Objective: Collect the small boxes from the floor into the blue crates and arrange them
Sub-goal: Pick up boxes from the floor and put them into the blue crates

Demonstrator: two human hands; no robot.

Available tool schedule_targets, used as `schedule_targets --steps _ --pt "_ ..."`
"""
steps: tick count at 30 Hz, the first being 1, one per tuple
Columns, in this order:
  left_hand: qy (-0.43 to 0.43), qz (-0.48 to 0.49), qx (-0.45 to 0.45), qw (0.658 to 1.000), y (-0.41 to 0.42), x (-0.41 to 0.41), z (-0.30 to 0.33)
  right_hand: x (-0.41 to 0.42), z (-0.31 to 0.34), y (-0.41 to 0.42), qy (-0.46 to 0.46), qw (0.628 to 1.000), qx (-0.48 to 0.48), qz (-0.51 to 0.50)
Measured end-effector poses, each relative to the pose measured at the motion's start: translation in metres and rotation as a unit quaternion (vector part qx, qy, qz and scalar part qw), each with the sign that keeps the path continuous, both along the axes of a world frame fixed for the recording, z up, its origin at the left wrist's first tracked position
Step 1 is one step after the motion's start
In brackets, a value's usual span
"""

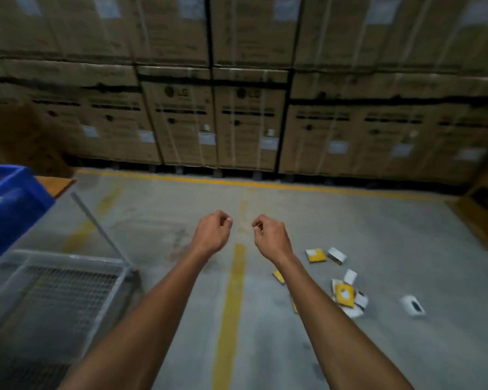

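Hanging loose-curled over floor, L hand, R hand, small boxes right.

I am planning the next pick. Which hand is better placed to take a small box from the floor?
Probably the right hand: the boxes lie on its side. The left hand is farther away, nearer the crate.

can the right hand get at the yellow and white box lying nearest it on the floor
Probably yes: the right hand holds nothing, and bare concrete floor surrounds the flat yellow and white box. It would need lowering first.
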State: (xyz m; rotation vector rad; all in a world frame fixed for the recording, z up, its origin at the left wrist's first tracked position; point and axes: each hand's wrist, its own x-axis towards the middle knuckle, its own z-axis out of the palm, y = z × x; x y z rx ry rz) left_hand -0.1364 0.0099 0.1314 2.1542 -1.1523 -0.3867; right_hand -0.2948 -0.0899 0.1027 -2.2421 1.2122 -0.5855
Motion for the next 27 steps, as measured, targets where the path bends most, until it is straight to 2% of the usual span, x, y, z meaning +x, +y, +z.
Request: schedule_targets --steps 7,14,19,27 --pt "0.009 -0.125 0.017 0.992 -0.056 -0.213 -0.035 -0.234 -0.032 -0.017 0.001 0.994 0.030 -0.104" --pt "0.024 -0.230 0.036 0.972 -0.112 -0.379 -0.047 -0.415 -0.043 -0.026 0.005 0.973 0.047 -0.224" --pt "0.035 -0.286 0.049 0.956 -0.156 -0.461 -0.054 -0.501 -0.052 -0.051 0.015 0.956 0.064 -0.286" --pt "0.053 -0.311 0.070 0.946 -0.270 -0.545 -0.089 -0.584 -0.064 -0.144 0.032 0.950 0.053 -0.306"
